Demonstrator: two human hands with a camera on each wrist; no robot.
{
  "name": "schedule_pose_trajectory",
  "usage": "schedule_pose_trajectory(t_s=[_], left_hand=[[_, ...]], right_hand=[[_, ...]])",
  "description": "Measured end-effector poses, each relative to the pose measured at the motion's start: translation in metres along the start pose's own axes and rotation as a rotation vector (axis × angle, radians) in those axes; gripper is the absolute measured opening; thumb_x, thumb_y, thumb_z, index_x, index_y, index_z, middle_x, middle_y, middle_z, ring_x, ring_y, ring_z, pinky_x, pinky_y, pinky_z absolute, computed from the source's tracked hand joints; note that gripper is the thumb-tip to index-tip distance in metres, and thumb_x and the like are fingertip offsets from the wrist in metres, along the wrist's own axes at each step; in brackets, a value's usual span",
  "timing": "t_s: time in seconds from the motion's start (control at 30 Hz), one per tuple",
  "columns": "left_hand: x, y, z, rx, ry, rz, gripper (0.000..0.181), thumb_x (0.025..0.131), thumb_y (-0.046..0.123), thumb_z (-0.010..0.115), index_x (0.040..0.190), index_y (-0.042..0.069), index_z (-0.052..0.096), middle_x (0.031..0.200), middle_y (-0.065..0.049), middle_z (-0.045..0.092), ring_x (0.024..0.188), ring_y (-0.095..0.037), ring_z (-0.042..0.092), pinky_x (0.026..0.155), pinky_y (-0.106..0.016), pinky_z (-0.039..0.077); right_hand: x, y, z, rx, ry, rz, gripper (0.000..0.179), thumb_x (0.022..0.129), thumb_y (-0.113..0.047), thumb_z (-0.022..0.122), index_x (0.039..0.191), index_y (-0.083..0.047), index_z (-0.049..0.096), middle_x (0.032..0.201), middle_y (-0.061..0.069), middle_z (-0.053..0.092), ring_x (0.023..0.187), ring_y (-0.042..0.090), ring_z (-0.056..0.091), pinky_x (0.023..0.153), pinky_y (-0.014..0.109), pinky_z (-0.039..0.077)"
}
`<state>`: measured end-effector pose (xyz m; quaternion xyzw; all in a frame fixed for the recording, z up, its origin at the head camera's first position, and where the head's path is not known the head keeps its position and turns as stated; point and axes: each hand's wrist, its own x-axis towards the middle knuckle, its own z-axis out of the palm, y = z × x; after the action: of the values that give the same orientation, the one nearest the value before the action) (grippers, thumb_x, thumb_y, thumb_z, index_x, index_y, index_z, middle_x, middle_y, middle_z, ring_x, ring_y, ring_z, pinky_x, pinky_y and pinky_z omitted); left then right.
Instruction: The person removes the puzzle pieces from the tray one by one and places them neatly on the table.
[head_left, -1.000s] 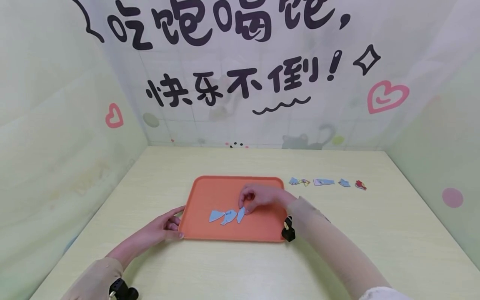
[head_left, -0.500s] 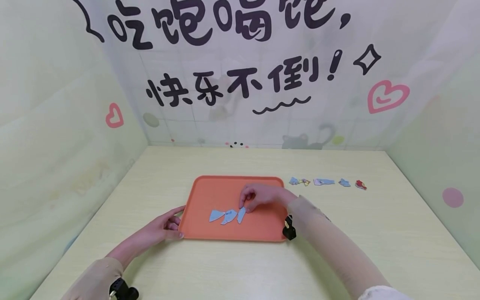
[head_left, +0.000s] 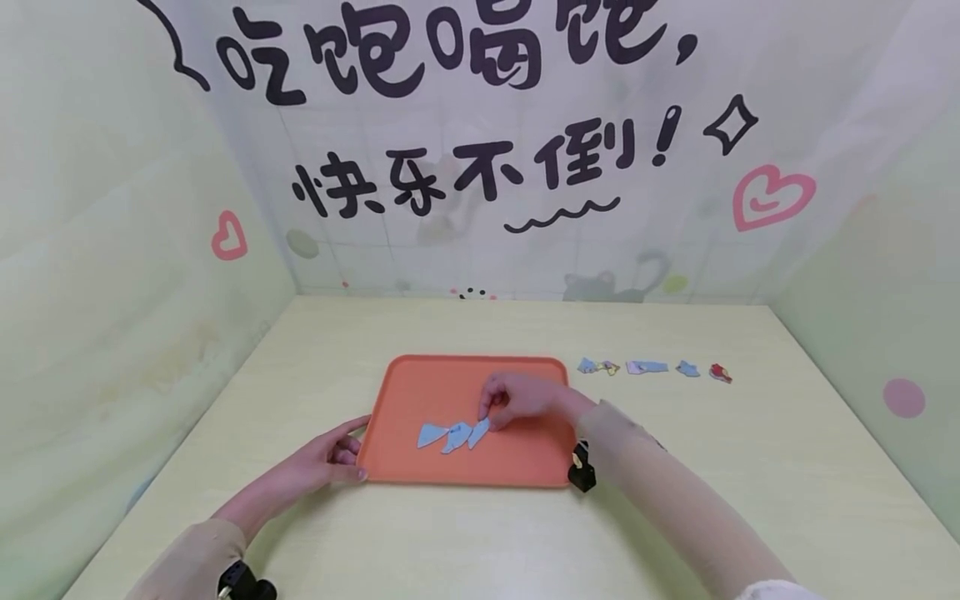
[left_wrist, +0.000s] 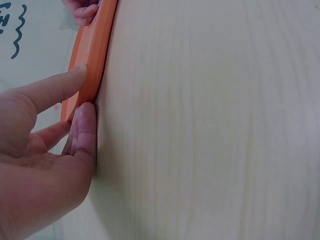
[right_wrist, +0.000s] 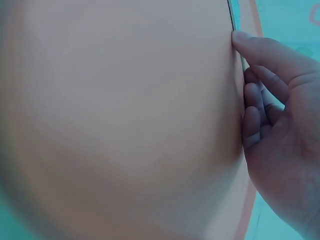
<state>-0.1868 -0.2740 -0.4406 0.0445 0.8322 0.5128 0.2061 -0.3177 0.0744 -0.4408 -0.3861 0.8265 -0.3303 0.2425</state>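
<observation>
An orange tray [head_left: 517, 467] lies on the table with light-blue puzzle pieces in a row on it. The leftmost piece [head_left: 431, 435] is roughly triangular, and its right tip meets the middle piece [head_left: 456, 437]. My right hand [head_left: 525, 396] pinches the right-hand blue piece [head_left: 477, 433] between thumb and fingers, slanted close beside the middle one. In the right wrist view the thumb [right_wrist: 260, 47] presses near the edge of this piece. At the tray's near left corner my left hand [head_left: 326, 457] grips the rim; the left wrist view shows the thumb [left_wrist: 60, 87] on top and fingers below.
Right of the tray, on the pale wooden table [head_left: 480, 542], several more pieces lie in a row: a blue and yellow cluster [head_left: 598, 366], a long blue and lilac strip [head_left: 647, 367], a blue piece [head_left: 687, 368] and a red one [head_left: 720, 372]. Printed curtains enclose the table.
My right hand has turned the right-hand puzzle piece and shifted its lower end left, narrowing the gap to the middle piece. The left hand stays at the tray corner.
</observation>
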Motion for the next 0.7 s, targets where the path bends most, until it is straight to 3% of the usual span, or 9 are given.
schedule_pose_trajectory(t_s=[0.4,0.7], left_hand=[[-0.0004,0.0002,0.0003,0.013,0.015,-0.014,0.09,0.084,0.011,0.076,0.157,0.008,0.023,0.115,-0.012,0.048,0.098,-0.018,0.046,0.078,-0.023,0.043],[-0.0003,-0.0002,0.0001,0.01,0.016,-0.025,0.091,0.084,0.013,0.077,0.157,0.009,0.024,0.114,-0.012,0.049,0.099,-0.019,0.046,0.079,-0.024,0.044]], right_hand=[[-0.0001,-0.0068,-0.0022,0.038,0.035,0.017,0.01,0.089,-0.009,0.071,0.099,-0.011,0.071,0.094,0.0,0.068,0.082,0.01,0.058,0.077,0.021,0.049],[-0.0038,-0.0061,-0.0029,0.08,0.165,0.03,0.011,0.087,-0.008,0.073,0.097,-0.013,0.072,0.091,0.0,0.07,0.081,0.011,0.063,0.076,0.024,0.053]])
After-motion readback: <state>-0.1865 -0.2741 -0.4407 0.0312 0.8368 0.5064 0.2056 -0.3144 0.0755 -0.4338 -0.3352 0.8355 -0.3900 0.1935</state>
